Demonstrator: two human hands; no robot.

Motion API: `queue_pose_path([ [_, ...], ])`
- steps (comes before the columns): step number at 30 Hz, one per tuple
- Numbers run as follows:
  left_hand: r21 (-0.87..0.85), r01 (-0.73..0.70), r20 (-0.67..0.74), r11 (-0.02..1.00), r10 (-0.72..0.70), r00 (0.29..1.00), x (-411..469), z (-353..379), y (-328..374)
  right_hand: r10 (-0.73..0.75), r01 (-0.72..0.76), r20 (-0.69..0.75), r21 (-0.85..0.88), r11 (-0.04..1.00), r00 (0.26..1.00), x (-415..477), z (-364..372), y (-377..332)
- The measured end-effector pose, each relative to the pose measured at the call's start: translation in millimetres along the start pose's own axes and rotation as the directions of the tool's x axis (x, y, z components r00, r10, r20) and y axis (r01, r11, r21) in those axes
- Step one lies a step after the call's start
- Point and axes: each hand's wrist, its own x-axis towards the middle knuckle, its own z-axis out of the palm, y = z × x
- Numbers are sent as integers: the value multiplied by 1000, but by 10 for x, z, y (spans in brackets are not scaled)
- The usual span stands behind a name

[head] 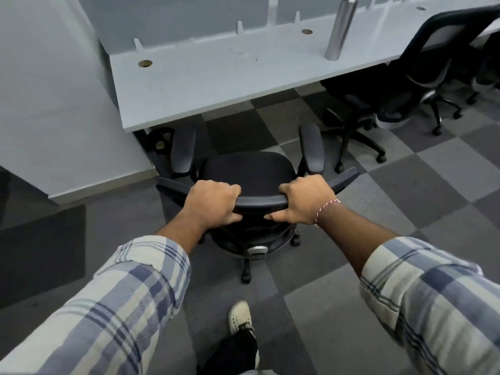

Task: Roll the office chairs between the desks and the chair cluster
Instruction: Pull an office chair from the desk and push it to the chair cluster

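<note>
Fingers of left hand (212,203) and right hand (304,200) clamped on chair (249,169) backrest top, facing desk (216,77).

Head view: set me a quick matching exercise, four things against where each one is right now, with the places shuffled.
Things:
1 steel bottle
2 chair backrest
3 white shoe
4 thread bracelet

Places:
A around the wrist of the right hand
B standing on the desk
C on the carpet, at the bottom of the view
D gripped by the left hand and the right hand

Pairs: 1-B, 2-D, 3-C, 4-A
</note>
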Motion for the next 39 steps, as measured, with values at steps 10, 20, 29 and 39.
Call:
queue_pose_path([
  [10,-1,65,84,998,-64,994,1159,1,-392,-30,29,8,31,999,1000,1036,78,784],
  [20,-29,284,152,958,-277,949,1909,-152,166,-224,224,12,3,975,975,1425,206,1843],
  [29,-42,409,200,912,-394,897,1934,-240,804,-350,352,49,-23,936,935,1178,209,2237],
  [39,-46,384,196,922,-369,909,1331,-424,1590,-367,369,51,-31,929,929,232,198,2202],
])
